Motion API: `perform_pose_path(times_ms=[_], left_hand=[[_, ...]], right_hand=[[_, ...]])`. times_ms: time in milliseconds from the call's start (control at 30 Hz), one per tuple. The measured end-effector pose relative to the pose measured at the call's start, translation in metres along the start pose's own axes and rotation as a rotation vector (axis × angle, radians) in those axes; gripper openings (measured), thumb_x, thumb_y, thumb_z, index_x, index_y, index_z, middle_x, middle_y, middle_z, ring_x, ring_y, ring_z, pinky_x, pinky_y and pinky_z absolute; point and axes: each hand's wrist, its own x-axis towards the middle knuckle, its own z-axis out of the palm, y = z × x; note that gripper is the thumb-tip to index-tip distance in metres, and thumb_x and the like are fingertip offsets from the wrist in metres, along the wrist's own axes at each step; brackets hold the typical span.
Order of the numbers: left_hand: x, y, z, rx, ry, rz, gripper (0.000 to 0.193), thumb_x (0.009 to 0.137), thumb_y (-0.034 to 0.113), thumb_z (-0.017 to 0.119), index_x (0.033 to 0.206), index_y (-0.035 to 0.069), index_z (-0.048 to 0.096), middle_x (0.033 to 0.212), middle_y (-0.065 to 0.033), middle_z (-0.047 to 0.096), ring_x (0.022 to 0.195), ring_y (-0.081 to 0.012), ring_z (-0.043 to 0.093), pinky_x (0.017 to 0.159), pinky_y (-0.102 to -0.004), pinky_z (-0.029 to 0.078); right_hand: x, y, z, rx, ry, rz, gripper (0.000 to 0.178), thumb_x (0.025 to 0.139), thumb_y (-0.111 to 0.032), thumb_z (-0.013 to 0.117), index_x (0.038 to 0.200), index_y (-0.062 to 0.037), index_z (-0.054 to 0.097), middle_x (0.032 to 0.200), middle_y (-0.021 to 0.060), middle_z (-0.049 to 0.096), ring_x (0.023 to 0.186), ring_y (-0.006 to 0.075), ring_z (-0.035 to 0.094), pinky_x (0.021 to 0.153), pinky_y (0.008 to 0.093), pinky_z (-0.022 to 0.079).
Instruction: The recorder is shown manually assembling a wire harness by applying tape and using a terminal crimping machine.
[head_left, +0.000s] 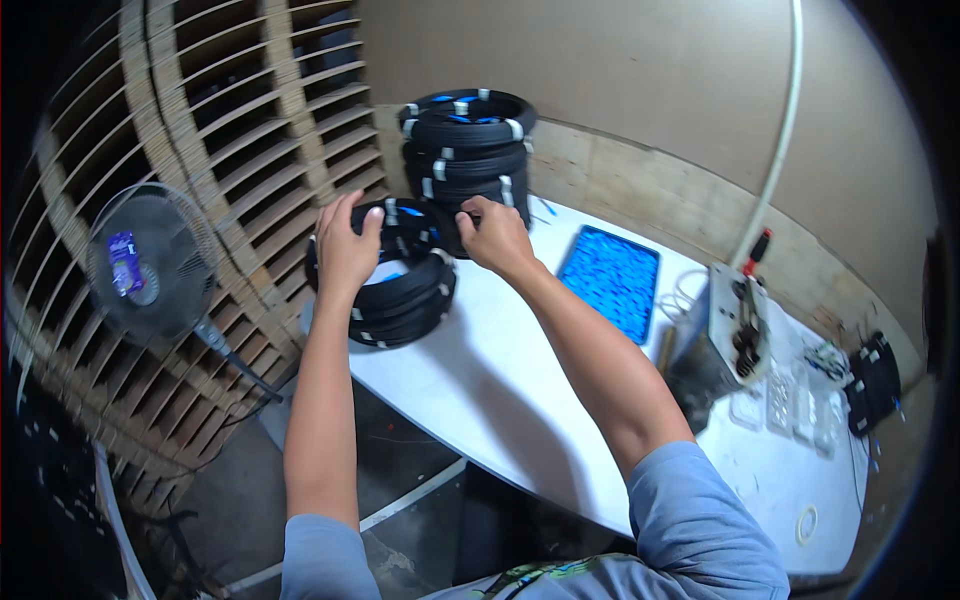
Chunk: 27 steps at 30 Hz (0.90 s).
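Note:
A coil of black cable (438, 226), bound with white tape, sits on top of the nearer stack of similar coils (402, 308). My left hand (347, 248) grips its left side, fingers over the outside and thumb toward the hole. At its right side my right hand (494, 236) is closed with thumb and fingers together on the rim. Whether this coil rests fully on the stack or is slightly raised, I cannot tell. Just behind stands a taller stack of black coils (465, 175), with white tape bands and bits of blue showing inside.
A dark tray of small blue pieces (612, 280) lies on the white table (490, 400). Right of it stand a grey metal machine (725, 335), a red-handled tool (758, 250), clear plastic boxes (790, 405) and a tape ring (806, 524). A fan (150, 265) stands left, before wooden racks (240, 150).

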Motion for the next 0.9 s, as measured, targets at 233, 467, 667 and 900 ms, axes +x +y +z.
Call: perform_pose_path(times_ms=[233, 467, 667, 900], left_hand=[[-0.057, 0.193, 0.027, -0.357, -0.236, 0.502, 0.033, 0.092, 0.024, 0.065, 0.119, 0.006, 0.067, 0.128, -0.0185, 0.064, 0.133, -0.0443, 0.048, 0.113, -0.0481, 0.036], [-0.13, 0.247, -0.008, -0.5, -0.281, 0.628, 0.028, 0.092, 0.016, 0.064, 0.117, 0.002, 0.068, 0.124, -0.0194, 0.067, 0.132, -0.0438, 0.05, 0.111, -0.0505, 0.038], [-0.196, 0.332, -0.001, -0.83, -0.27, 0.635, 0.023, 0.091, 0.01, 0.064, 0.111, 0.0, 0.068, 0.116, -0.0196, 0.069, 0.124, -0.041, 0.058, 0.107, -0.0476, 0.042], [-0.295, 0.494, 0.044, -1.18, -0.644, 0.919, 0.029, 0.086, 0.015, 0.073, 0.112, 0.001, 0.067, 0.117, -0.0196, 0.064, 0.12, -0.04, 0.057, 0.104, -0.0444, 0.045]], right_hand=[[-0.123, -0.05, -0.227, -0.382, -0.014, -0.044, 0.022, 0.088, -0.018, 0.068, 0.104, -0.0047, 0.069, 0.097, 0.0189, 0.072, 0.087, 0.0365, 0.07, 0.078, 0.0427, 0.055], [-0.369, -0.095, -0.449, -0.804, 0.334, 0.248, 0.016, 0.084, -0.008, 0.07, 0.099, -0.0003, 0.071, 0.096, 0.0179, 0.072, 0.09, 0.034, 0.07, 0.082, 0.0399, 0.055], [-0.462, -0.156, -0.51, -0.933, 0.619, 0.409, 0.017, 0.085, -0.008, 0.069, 0.101, -0.0007, 0.07, 0.096, 0.0178, 0.072, 0.089, 0.0322, 0.071, 0.08, 0.039, 0.056], [-0.472, -0.118, -0.529, -0.91, 0.548, 0.301, 0.022, 0.083, -0.01, 0.071, 0.103, -0.0014, 0.07, 0.1, 0.0177, 0.071, 0.094, 0.0349, 0.067, 0.085, 0.0409, 0.054]])
